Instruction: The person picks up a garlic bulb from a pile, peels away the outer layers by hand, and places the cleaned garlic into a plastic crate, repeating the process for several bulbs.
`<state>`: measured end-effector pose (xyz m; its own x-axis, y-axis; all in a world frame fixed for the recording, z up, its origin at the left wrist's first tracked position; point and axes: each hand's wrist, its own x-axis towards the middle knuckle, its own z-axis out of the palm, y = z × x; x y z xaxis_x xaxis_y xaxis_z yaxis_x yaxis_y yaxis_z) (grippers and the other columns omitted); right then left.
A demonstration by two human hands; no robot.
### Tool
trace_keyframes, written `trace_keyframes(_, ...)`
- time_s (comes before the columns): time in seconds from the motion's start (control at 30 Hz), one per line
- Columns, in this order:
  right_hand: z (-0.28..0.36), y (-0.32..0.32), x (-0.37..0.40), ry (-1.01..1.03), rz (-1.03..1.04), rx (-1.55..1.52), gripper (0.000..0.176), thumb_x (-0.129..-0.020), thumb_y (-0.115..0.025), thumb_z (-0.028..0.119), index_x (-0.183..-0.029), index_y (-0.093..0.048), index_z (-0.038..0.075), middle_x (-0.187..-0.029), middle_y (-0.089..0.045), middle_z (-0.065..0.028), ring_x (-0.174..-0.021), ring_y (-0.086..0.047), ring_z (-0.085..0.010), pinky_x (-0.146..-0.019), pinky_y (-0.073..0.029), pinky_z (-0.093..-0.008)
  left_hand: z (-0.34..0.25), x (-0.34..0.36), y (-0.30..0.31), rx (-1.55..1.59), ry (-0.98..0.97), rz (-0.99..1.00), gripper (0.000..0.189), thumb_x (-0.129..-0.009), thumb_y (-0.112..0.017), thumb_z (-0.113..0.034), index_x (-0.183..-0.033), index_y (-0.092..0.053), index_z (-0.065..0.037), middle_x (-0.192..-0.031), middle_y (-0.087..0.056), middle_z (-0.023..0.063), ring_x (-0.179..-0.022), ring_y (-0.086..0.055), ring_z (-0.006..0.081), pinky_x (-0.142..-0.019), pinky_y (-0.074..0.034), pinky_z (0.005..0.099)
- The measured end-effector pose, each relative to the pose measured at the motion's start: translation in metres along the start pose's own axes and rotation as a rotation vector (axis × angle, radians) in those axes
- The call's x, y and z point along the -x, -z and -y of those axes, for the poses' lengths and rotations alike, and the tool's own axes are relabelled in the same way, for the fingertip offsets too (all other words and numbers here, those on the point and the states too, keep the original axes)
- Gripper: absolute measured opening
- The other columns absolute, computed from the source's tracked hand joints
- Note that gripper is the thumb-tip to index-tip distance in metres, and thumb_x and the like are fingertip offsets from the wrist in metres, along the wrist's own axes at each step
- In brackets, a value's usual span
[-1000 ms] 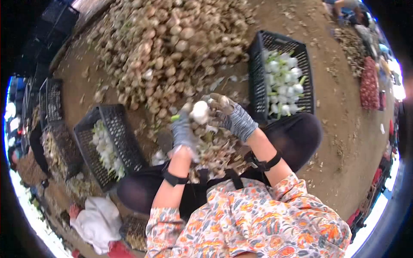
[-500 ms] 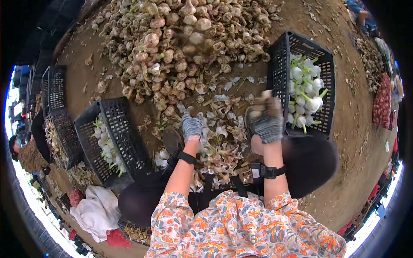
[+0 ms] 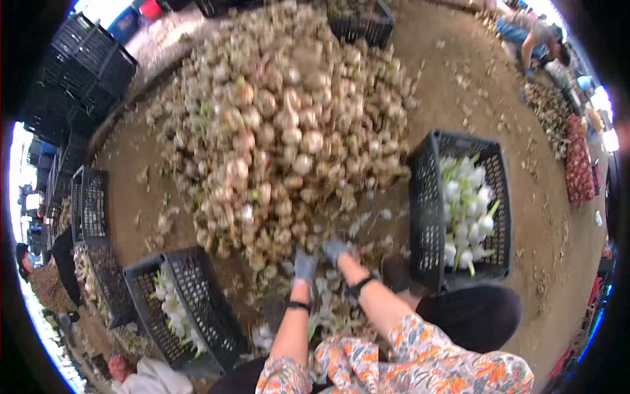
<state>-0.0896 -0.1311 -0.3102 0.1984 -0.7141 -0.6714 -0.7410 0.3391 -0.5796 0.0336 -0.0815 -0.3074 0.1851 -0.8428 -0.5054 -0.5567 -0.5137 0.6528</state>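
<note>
At near edge of garlic pile (image 3: 282,131) | gloved left hand (image 3: 305,266) beside right hand (image 3: 336,249) | grips blurred, cannot tell | black crate (image 3: 420,217) right

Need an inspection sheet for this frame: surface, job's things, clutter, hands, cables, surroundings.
Surface: bare dirt ground; no table.
Job's things: heap of brown-skinned bulbs; right crate and left crate, each partly filled with white bulbs.
Clutter: loose skins by the knees; white cloth at the lower left.
Hands: left hand and right hand, both gloved, at the foot of the heap; grip too blurred to tell.
Cables: nothing seen.
Surroundings: stacked crates at the upper left; another person at the far right; a second person at the left edge.
</note>
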Motion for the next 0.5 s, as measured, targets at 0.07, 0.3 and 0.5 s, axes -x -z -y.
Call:
trace_keyframes(0.07,0.006,0.008,0.029,-0.111,0.009,-0.160,0.055,-0.077,-0.052,0.042,-0.104,-0.053,-0.006,-0.110,-0.054,-0.0222,-0.098,-0.053,-0.0352,-0.080,-0.042,-0.0397,0.012,0.005,-0.007,0.073,-0.048,-0.040,0.065,-0.077,-0.060,-0.030,-0.127,-0.034,0.001,-0.118,-0.049,0.0193,-0.107,-0.048,0.0299,-0.093,-0.037,0.0329)
trace_keyframes(0.3,-0.002,0.035,0.090,0.154,-0.281,-0.767,0.026,-0.082,-0.061,0.022,-0.090,-0.060,-0.002,-0.083,-0.063,-0.0046,-0.071,-0.051,-0.0095,-0.067,-0.043,-0.0253,-0.080,0.097,0.037,0.949,-0.187,0.089,0.079,-0.058,-0.077,0.000,-0.125,-0.034,-0.003,-0.115,-0.050,0.0100,-0.097,-0.052,0.0192,-0.083,-0.046,0.0312)
trace_keyframes(0.5,0.082,0.134,0.203,0.415,-0.269,-0.440,0.031,-0.083,-0.058,0.026,-0.091,-0.059,-0.003,-0.078,-0.063,-0.0123,-0.071,-0.053,-0.0158,-0.067,-0.043,-0.0312,-0.173,0.177,0.106,0.967,-0.297,0.069,0.067,-0.064,-0.073,0.002,-0.122,-0.039,-0.004,-0.111,-0.052,0.0076,-0.097,-0.052,0.0169,-0.084,-0.045,0.0299)
